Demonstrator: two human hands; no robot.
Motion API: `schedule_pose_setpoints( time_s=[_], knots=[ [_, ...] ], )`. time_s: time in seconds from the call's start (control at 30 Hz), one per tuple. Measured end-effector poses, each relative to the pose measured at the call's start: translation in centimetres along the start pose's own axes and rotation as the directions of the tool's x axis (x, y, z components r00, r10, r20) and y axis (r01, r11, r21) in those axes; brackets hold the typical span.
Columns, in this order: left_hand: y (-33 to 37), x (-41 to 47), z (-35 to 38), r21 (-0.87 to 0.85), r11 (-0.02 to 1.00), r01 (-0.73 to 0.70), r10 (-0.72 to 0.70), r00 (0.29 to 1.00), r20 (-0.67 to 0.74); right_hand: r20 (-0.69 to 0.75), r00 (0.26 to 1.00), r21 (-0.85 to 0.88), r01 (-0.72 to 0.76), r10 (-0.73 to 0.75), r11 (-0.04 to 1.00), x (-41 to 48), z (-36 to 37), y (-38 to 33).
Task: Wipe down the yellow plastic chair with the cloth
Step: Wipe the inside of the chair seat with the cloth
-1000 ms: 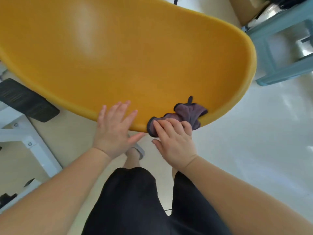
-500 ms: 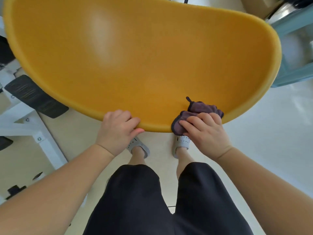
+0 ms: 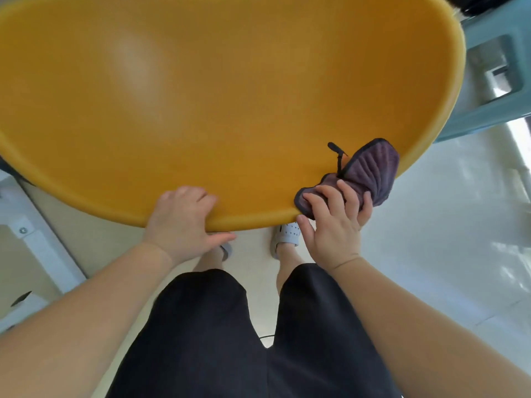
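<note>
The yellow plastic chair [image 3: 230, 96] fills the upper view, its curved near rim running just in front of me. My left hand [image 3: 184, 225] grips that rim near the middle, fingers curled over the top and thumb under the edge. My right hand [image 3: 334, 222] holds a purple ribbed cloth [image 3: 370, 170] with a dark hem and a small loop, pressing it over the rim at the lower right. Part of the cloth fans out onto the chair's inner surface.
A pale teal stool [image 3: 494, 81] stands close to the chair's right side. A white metal frame [image 3: 37, 248] stands on the floor at the left. My legs in dark shorts [image 3: 253, 340] and white sandals [image 3: 287, 235] are directly below the rim.
My left hand went from lying flat on the rim to gripping it. My right hand slid the cloth to the right along the rim. The view has moved closer to the chair.
</note>
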State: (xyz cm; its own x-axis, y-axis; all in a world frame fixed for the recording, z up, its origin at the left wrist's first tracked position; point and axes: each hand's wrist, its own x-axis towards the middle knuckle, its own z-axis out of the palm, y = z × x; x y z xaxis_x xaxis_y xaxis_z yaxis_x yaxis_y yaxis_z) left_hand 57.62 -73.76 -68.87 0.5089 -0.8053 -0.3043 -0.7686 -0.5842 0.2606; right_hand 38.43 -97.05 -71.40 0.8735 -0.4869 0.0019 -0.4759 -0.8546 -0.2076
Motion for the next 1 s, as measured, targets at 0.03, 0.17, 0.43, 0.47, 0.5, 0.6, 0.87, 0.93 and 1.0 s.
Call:
schedule_pose_setpoints(
  time_s=[0.03, 0.17, 0.43, 0.47, 0.5, 0.6, 0.87, 0.93, 1.0],
  knots=[
    [-2.0, -0.8, -0.1, 0.009, 1.0, -0.005, 0.005, 1.0, 0.017, -0.007, 1.0, 0.004, -0.005, 0.005, 1.0, 0.1, 0.4, -0.3],
    [-6.2, -2.5, 0.3, 0.002, 0.982, -0.188, 0.188, 0.982, 0.003, -0.048, 0.994, -0.008, 0.096, -0.097, 0.995, 0.2, 1.5, 0.3],
    [-6.5, -2.4, 0.7, 0.06, 0.972, -0.229, 0.231, 0.972, -0.04, -0.114, 0.965, -0.032, 0.235, -0.237, 0.971, 1.2, 2.4, 1.3],
    [-6.6, -2.2, 0.5, 0.059, 0.973, -0.223, 0.225, 0.974, -0.037, -0.112, 0.963, -0.03, 0.245, -0.247, 0.969, 1.7, 2.3, 1.3],
    [-6.7, -2.0, 0.3, 0.055, 0.976, -0.211, 0.213, 0.976, -0.038, -0.107, 0.96, -0.031, 0.256, -0.258, 0.966, 2.2, 2.3, 1.3],
    [-7.6, -1.1, -0.6, 0.058, 0.985, -0.161, 0.164, 0.985, -0.053, -0.104, 0.944, -0.049, 0.31, -0.313, 0.95, 5.4, 2.4, 0.7],
    [-12.7, 1.9, -4.3, 0.056, 0.998, 0.029, -0.021, 0.991, -0.13, -0.121, 0.876, -0.067, 0.463, -0.468, 0.884, 18.1, 3.5, -4.0],
    [-13.6, 2.9, -5.0, 0.042, 0.996, 0.083, -0.075, 0.985, -0.153, -0.111, 0.863, -0.071, 0.487, -0.492, 0.87, 20.8, 3.6, -4.7],
    [-14.4, 4.0, -5.6, 0.018, 0.991, 0.133, -0.127, 0.977, -0.174, -0.099, 0.853, -0.082, 0.505, -0.512, 0.859, 23.3, 3.6, -5.1]
  ],
)
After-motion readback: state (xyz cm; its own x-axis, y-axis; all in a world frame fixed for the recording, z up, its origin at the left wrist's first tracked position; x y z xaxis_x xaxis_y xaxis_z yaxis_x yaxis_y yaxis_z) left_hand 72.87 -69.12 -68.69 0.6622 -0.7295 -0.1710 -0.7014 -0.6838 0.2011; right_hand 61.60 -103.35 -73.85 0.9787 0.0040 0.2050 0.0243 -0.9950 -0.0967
